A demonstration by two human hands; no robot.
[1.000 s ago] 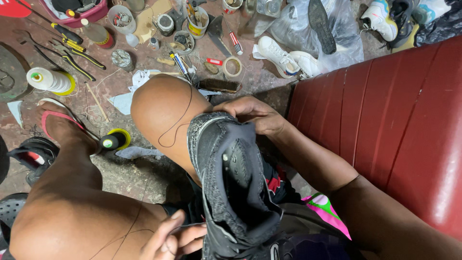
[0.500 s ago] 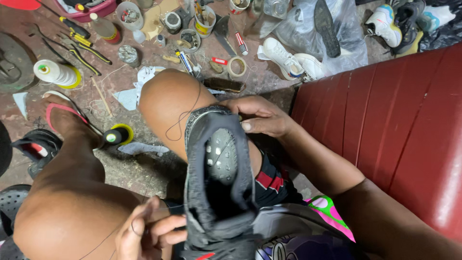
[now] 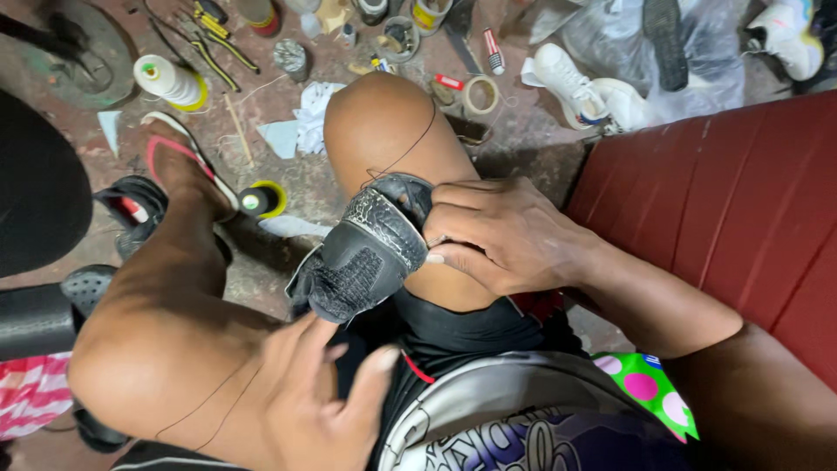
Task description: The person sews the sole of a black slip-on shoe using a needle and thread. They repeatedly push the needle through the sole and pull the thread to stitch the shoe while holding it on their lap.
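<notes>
The black shoe (image 3: pixel 370 249) lies tilted across the person's lap, between the two bare knees, its cracked sole turned up and its toe pointing near-left. The right hand (image 3: pixel 501 231) is closed over the far end of the shoe, fingers curled round its edge and thumb pressed against the sole, so the hold is firm. The left hand (image 3: pixel 327 397) sits near, below the shoe, its fingers loosely spread and just touching the shoe's near end; whether it pinches anything cannot be told. A thin dark thread (image 3: pixel 410 144) runs over the right knee down to the shoe, and more thread crosses the left thigh. Half a second ago the shoe stood more upright, with its tread facing the camera and the right hand resting on its far side; now it has been tipped down and turned leftward, and the right hand has slid over the top of it. The left hand, then curled low at the near edge, has opened and come up to the shoe. On the floor far left stand a white spool of thread (image 3: pixel 170 80) and a black spool on a yellow base (image 3: pixel 260 201); a roll of tape (image 3: pixel 480 94) and white sneakers (image 3: pixel 567 78) lie farther off, beside the red bench (image 3: pixel 741 201) on the right.
</notes>
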